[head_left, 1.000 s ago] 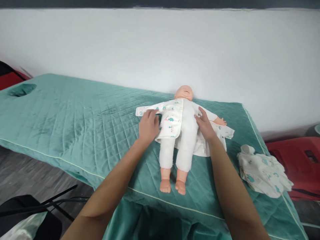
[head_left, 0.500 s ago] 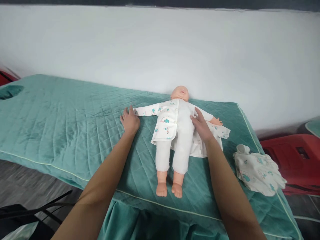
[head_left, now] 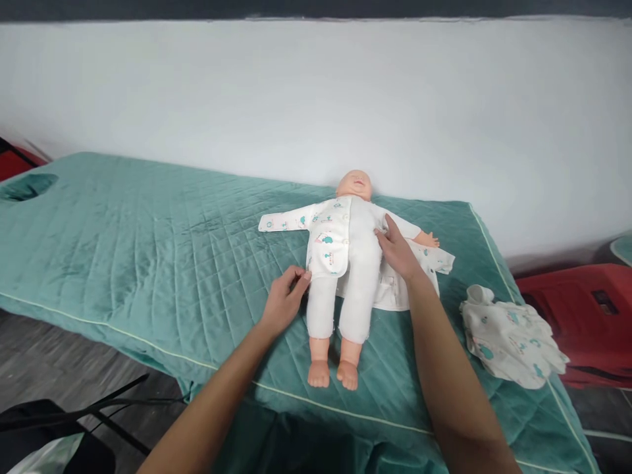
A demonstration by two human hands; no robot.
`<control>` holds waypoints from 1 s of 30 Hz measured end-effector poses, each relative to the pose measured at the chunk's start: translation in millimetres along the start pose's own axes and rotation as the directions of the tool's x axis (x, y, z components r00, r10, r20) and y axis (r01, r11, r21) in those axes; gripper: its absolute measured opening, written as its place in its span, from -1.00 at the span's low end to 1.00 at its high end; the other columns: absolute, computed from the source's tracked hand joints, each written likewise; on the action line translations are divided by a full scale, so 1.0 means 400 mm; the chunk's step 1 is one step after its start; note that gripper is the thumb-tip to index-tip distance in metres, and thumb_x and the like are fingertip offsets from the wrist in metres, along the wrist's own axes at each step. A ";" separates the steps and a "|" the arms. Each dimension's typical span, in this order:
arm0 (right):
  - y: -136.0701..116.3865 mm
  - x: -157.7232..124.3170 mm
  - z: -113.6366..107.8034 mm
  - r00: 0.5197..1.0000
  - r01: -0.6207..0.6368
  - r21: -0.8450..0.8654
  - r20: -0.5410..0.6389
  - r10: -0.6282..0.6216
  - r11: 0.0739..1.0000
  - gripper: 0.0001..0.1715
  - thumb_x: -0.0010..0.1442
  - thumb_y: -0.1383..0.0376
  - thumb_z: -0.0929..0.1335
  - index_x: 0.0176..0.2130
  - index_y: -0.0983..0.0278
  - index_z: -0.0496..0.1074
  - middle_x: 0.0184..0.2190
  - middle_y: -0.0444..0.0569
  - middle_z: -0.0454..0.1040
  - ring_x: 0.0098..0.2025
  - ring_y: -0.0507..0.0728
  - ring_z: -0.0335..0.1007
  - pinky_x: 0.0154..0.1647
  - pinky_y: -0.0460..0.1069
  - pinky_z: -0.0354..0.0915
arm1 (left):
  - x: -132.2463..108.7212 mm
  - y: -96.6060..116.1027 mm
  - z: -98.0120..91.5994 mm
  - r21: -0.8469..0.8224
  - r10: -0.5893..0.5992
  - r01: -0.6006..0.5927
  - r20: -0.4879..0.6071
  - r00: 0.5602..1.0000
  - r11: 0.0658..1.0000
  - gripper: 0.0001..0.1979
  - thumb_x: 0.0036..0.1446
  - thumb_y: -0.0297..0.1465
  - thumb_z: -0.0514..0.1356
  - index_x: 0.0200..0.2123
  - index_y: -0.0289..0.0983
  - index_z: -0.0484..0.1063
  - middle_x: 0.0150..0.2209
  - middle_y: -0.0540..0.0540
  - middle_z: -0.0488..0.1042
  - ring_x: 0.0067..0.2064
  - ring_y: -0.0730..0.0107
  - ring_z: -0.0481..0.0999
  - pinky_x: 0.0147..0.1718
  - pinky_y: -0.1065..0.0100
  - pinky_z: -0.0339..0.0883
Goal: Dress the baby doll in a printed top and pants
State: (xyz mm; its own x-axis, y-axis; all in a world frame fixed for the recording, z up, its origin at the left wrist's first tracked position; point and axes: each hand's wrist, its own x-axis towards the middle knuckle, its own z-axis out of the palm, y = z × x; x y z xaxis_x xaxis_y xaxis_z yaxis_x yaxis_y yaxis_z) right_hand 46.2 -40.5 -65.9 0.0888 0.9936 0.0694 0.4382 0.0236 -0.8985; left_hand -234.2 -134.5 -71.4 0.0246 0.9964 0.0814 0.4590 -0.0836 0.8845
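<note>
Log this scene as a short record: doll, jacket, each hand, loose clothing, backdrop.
doll: face up on the green cover
jacket: over the doll's picture-left side; other half spread out, its sleeve not worn
left hand: at the jacket's lower hem
right hand: against the doll's picture-right side
clothing bundle: on the cover, toward its picture-right end
backdrop: white wall

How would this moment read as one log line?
left hand: at jacket hem; right hand: at doll torso; bundled garment: on green cover
</note>
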 end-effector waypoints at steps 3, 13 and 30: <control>-0.006 -0.006 -0.017 1.000 -0.003 -0.038 -0.026 0.002 0.999 -0.06 0.25 -0.07 0.31 0.43 0.26 0.03 0.09 0.12 0.52 0.09 0.28 0.48 0.22 0.25 0.29 | 0.038 0.036 -0.007 0.022 0.012 -0.009 -0.114 0.993 1.000 -0.62 0.32 -0.09 0.05 -0.47 -0.18 0.30 -0.50 0.03 0.34 -0.40 0.36 0.34 -0.34 0.31 0.27; -0.034 -0.027 -0.208 0.933 -0.358 -0.618 -0.263 0.246 0.700 -0.59 0.26 0.02 0.25 -0.20 0.23 0.52 -0.22 0.14 0.62 -0.16 0.31 0.52 -0.24 0.07 0.26 | 0.365 0.329 0.221 0.476 0.524 -0.679 0.431 0.735 0.559 -0.76 0.32 -0.40 0.07 -0.07 -0.30 0.49 0.00 -0.22 0.53 0.08 0.11 0.44 0.03 0.16 0.31; 0.062 0.020 -0.196 0.922 -0.384 -0.310 -0.187 0.341 0.870 -0.69 -0.10 0.11 0.50 -0.59 0.22 0.39 -0.60 -0.09 0.39 -0.35 0.19 0.38 -0.34 -0.01 0.13 | 0.467 0.397 0.422 0.535 0.305 -0.767 0.709 0.636 0.355 -0.60 0.22 -0.56 0.15 0.13 -0.33 0.37 0.01 -0.26 0.53 0.00 0.13 0.54 -0.09 0.27 0.27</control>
State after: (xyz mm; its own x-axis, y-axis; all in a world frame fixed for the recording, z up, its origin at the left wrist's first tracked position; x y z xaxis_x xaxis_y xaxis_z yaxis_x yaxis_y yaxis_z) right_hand 128.1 -40.5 -53.6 0.3979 0.9031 -0.1613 0.6243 -0.3954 -0.6737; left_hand -6.6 41.1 6.6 0.7853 0.6191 -0.0045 0.6191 -0.7853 0.0059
